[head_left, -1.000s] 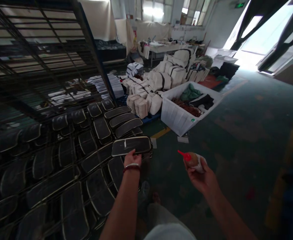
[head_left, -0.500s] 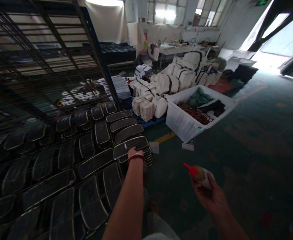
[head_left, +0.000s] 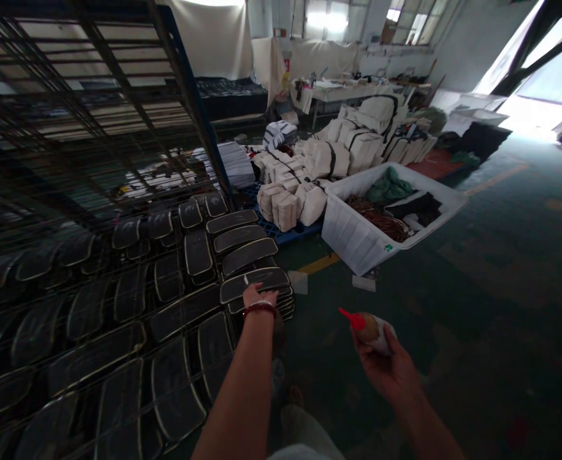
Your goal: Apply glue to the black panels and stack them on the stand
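My left hand (head_left: 258, 296) reaches to the near edge of a dark, rounded panel (head_left: 235, 287) with a pale rim, on top of a stack. Its fingers look spread; whether they touch the panel is hard to tell. A small white mark shows on that panel just beyond the fingertips. To the right, my right hand (head_left: 389, 370) is wrapped round a squeeze bottle (head_left: 371, 327) with a red pointed nozzle and brownish contents. The bottle is tilted, its nozzle pointing left and slightly up, well apart from the panels.
Many similar panels lie in rows on a wire rack (head_left: 118, 326) at left, with a tall barred frame (head_left: 192, 96) behind. A white plastic tub (head_left: 355, 239) holds cloth and brown strands. White bundles (head_left: 326, 160) sit on a blue pallet (head_left: 293, 235). Green floor (head_left: 477, 287) extends right.
My left hand's fingers have spread apart at the stack's edge. My right hand and the bottle have moved left and slightly up. The view has shifted a little.
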